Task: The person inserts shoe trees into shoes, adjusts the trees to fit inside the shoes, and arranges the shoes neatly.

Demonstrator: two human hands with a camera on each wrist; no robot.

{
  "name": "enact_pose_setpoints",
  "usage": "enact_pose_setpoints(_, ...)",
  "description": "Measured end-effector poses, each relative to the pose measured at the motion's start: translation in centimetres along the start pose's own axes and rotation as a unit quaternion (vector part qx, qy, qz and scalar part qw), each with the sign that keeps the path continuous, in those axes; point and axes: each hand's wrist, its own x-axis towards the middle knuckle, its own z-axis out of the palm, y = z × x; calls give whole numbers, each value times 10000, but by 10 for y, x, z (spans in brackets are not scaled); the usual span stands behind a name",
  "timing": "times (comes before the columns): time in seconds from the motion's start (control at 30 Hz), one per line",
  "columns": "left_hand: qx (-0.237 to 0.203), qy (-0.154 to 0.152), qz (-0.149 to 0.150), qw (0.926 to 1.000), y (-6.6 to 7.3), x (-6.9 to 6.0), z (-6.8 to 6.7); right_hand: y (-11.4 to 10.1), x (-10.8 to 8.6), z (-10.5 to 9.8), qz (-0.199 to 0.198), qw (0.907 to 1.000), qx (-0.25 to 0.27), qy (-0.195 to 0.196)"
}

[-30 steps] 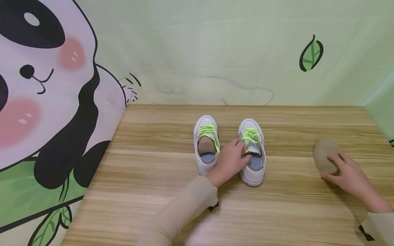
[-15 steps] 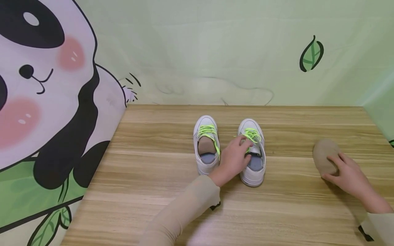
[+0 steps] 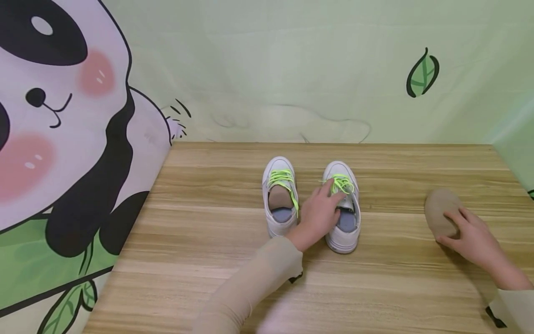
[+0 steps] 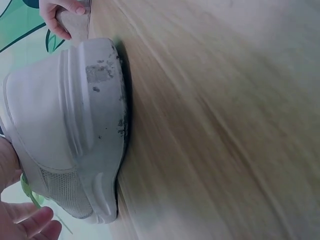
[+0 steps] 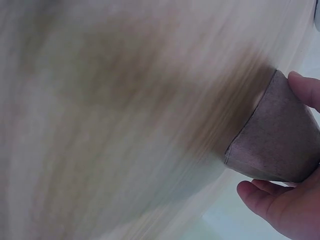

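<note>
Two white shoes with neon green laces stand side by side on the wooden surface. Inside the left shoe (image 3: 278, 167) sits a brown insert (image 3: 279, 197). The left hand (image 3: 319, 214) reaches over the inner side of the right shoe (image 3: 343, 239), its fingers at the laces (image 3: 342, 182) and tongue; whether they pinch anything is unclear. In the left wrist view the shoe's heel (image 4: 42, 105) hides part of that hand. Farther right, the right hand (image 3: 479, 241) grips a rounded brown piece (image 3: 440, 211), thumb and fingers on opposite sides, also seen in the right wrist view (image 5: 275, 132).
The wooden surface (image 3: 200, 195) meets a pale green backdrop (image 3: 292, 60) behind the shoes. A large printed panda (image 3: 83, 120) covers the left side, and a printed leaf (image 3: 422, 74) is at the upper right.
The left hand has shifted slightly right and forward over the right shoe, its fingers now spread more at the laces. The right hand and the brown piece have stayed put.
</note>
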Motion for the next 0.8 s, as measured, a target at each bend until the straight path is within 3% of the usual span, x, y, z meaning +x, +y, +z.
enact_pose_setpoints(0.33, 358, 345, -22, 9988, 5, 5, 4, 0, 0, 0, 46, 10000, 16, -25)
enact_pose_setpoints(0.6, 596, 1012, 201, 9929, 4, 3, 9, 0, 1, 0, 173, 9996, 18, -202)
enact_pose_setpoints(0.8, 586, 1240, 314, 9900, 2, 2, 13, 2, 1, 0, -1, 9999, -49, -114)
